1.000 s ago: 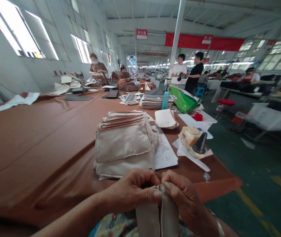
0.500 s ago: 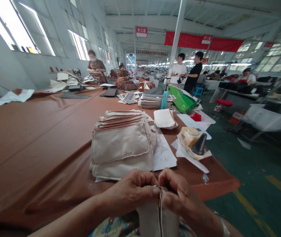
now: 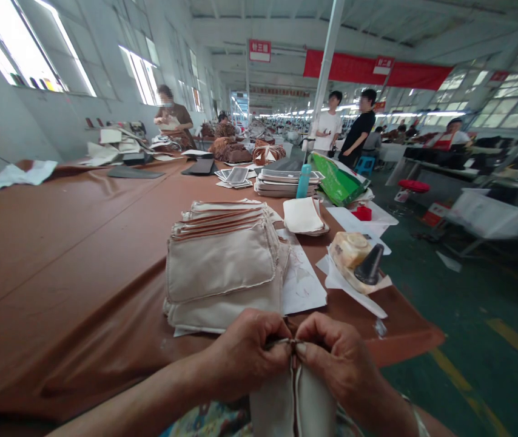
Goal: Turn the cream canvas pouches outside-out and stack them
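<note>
Both my hands pinch the top edge of a beige sewn piece (image 3: 270, 403), which hangs over my lap with a dark brown slit down its middle. My left hand (image 3: 254, 346) grips the edge left of the slit. On the other side, my right hand (image 3: 338, 352) has thumb and forefinger closed on the edge, the thumbs almost touching. Just beyond my hands lies a thick stack of similar beige pieces (image 3: 222, 261) with brown edges showing between the layers. A white sheet (image 3: 302, 279) sticks out from under the stack's right side.
Brown material covers the table (image 3: 81, 243), its corner at the right. A black cone (image 3: 370, 264) leans beside a yellowish block (image 3: 351, 247). Farther back are a smaller pile of pale pieces (image 3: 303, 216), a teal bottle (image 3: 303, 181) and a green bag (image 3: 338, 179). Several people work beyond.
My right fingers have shifted slightly, and the thumbs have come level at the top of the slit. The sewn piece has spread a little wider. The view has shifted slightly.
</note>
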The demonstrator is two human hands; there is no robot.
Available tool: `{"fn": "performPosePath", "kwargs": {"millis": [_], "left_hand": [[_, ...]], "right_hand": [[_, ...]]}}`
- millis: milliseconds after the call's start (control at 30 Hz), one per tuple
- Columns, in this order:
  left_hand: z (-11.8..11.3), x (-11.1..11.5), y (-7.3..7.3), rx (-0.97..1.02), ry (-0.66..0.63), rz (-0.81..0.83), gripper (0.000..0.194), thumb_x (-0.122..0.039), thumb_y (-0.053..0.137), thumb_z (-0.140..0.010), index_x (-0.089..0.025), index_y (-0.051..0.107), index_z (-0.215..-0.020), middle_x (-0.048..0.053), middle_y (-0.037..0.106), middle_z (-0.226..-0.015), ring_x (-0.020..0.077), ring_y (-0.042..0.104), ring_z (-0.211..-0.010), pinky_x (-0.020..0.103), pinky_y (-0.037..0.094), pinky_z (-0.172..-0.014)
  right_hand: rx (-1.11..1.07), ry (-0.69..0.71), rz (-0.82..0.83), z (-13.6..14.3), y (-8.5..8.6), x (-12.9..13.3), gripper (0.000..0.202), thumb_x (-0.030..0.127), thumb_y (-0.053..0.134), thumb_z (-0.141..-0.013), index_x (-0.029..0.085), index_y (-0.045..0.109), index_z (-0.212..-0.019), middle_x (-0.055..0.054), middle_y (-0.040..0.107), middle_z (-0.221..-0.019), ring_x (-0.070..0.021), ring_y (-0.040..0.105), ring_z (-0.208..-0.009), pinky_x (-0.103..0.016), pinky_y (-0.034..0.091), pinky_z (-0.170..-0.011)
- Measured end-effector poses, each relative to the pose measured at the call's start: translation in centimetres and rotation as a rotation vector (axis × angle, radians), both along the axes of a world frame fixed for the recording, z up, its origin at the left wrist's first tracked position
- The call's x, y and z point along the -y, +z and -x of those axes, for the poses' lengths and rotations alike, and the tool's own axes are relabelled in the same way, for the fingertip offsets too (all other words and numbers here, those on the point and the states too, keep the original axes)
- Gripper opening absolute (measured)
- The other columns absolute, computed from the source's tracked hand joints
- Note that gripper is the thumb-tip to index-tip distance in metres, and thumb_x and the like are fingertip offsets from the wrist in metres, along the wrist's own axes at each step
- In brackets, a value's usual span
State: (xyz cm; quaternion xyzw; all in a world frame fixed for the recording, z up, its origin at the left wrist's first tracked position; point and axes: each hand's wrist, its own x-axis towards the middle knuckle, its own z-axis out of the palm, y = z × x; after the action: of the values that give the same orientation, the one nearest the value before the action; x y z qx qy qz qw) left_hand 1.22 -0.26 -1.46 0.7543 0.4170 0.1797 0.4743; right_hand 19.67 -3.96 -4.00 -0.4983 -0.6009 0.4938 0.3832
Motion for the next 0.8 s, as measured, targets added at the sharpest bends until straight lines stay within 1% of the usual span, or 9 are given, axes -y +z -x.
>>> {"fn": "performPosePath", "kwargs": {"millis": [100,200,267,333,367,433,567,667,800], "left_hand": [[0.0,0.0,-0.2,0.042,0.01,0.042,0.015,-0.02,0.056,-0.076,-0.01,0.068,-0.076,-0.004,0.052,-0.062,0.0081,0.039,-0.057,0.017,0.028,-0.047],[0.5,-0.2,0.2,0.148,-0.033,0.249,0.015,-0.019,0.058,-0.075,-0.011,0.068,-0.084,-0.003,0.054,-0.067,0.0091,0.041,-0.059,0.018,0.031,-0.051],[0.9,-0.4,0.3,0.231,-0.062,0.376,0.021,-0.028,0.057,-0.082,-0.01,0.068,-0.084,-0.001,0.055,-0.069,0.0107,0.042,-0.062,0.02,0.034,-0.055],[1.2,-0.7,0.2,0.296,-0.065,0.45,0.043,-0.044,0.046,-0.092,-0.009,0.068,-0.082,0.002,0.056,-0.069,0.0124,0.043,-0.062,0.022,0.035,-0.058],[1.3,-0.8,0.0,0.321,-0.058,0.474,0.052,-0.051,0.041,-0.094,-0.009,0.069,-0.081,0.003,0.056,-0.07,0.013,0.044,-0.063,0.023,0.036,-0.06],[1.3,-0.9,-0.6,0.358,-0.056,0.505,0.057,-0.059,0.044,-0.091,-0.009,0.068,-0.082,0.004,0.056,-0.071,0.0133,0.044,-0.064,0.023,0.037,-0.062],[1.2,-1.2,-1.2,0.292,-0.097,0.51,0.047,-0.056,0.062,-0.082,-0.009,0.064,-0.077,-0.001,0.048,-0.068,0.0101,0.035,-0.061,0.021,0.029,-0.056],[1.2,-1.4,-0.8,0.181,-0.143,0.498,0.043,-0.053,0.065,-0.08,-0.01,0.064,-0.079,-0.003,0.042,-0.065,0.0091,0.029,-0.059,0.021,0.023,-0.052],[1.1,-1.1,0.6,0.067,-0.234,0.294,0.03,-0.041,0.058,-0.087,-0.012,0.065,-0.085,-0.002,0.047,-0.07,0.0104,0.037,-0.063,0.02,0.029,-0.054]], "right_hand": [[0.049,-0.003,-0.183,-0.1,-0.4,0.1,0.006,0.018,0.061,-0.084,0.016,0.061,-0.078,-0.001,0.059,-0.069,-0.0137,0.052,-0.063,-0.022,0.04,-0.056],[0.038,0.065,-0.44,-0.2,-0.5,0.2,0.009,0.012,0.055,-0.086,0.017,0.062,-0.085,-0.001,0.06,-0.073,-0.0143,0.056,-0.065,-0.023,0.043,-0.06],[0.044,0.109,-0.597,-0.3,-0.3,0.2,0.014,0.009,0.053,-0.087,0.019,0.062,-0.091,-0.001,0.057,-0.072,-0.0141,0.055,-0.064,-0.023,0.043,-0.058],[0.084,0.152,-0.69,-0.4,-0.1,0.3,0.018,0.008,0.052,-0.087,0.02,0.062,-0.097,-0.002,0.055,-0.073,-0.0144,0.054,-0.064,-0.023,0.042,-0.057],[0.115,0.169,-0.723,-0.5,-0.1,0.3,0.02,0.007,0.052,-0.087,0.021,0.061,-0.1,-0.002,0.055,-0.074,-0.0148,0.055,-0.065,-0.024,0.043,-0.057],[0.203,0.189,-0.79,-0.8,-0.4,0.5,0.026,0.006,0.051,-0.086,0.021,0.059,-0.105,-0.003,0.055,-0.076,-0.0159,0.055,-0.066,-0.025,0.043,-0.059],[0.396,0.205,-0.926,-1.4,-1.3,0.6,0.032,0.007,0.051,-0.085,0.022,0.055,-0.113,-0.004,0.056,-0.075,-0.0171,0.053,-0.066,-0.026,0.043,-0.059],[0.44,0.239,-0.995,-1.7,-1.7,0.5,0.032,0.01,0.05,-0.086,0.02,0.052,-0.116,-0.004,0.056,-0.074,-0.0176,0.052,-0.065,-0.027,0.042,-0.057],[0.438,0.255,-0.986,-1.7,-1.6,0.6,0.027,0.006,0.049,-0.085,0.019,0.051,-0.108,-0.006,0.059,-0.079,-0.0192,0.055,-0.069,-0.029,0.045,-0.063]]}}
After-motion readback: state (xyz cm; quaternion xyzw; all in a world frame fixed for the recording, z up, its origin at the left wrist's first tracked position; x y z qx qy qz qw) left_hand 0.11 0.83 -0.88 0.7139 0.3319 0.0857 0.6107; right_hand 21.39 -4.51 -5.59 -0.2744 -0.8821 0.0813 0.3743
